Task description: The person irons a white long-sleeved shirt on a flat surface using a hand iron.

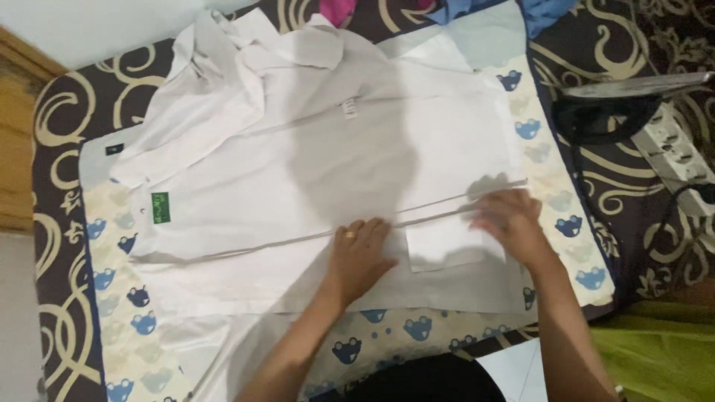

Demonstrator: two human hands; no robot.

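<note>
A white shirt [298,171] lies spread flat on a blue-patterned cloth [141,327], its long front edge running left to right under both hands: the left hand [359,257] presses on it palm-down with fingers together, and the right hand [510,219], slightly blurred, rests flat beside the pocket [450,246].

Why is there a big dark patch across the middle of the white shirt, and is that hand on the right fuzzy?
In the head view, the grey patch on the white shirt looks like a shadow cast from above, not a stain. The right hand is smeared by motion blur, while the left hand with its ring looks sharper. The white cloth near the top is bright and washed out.
</note>
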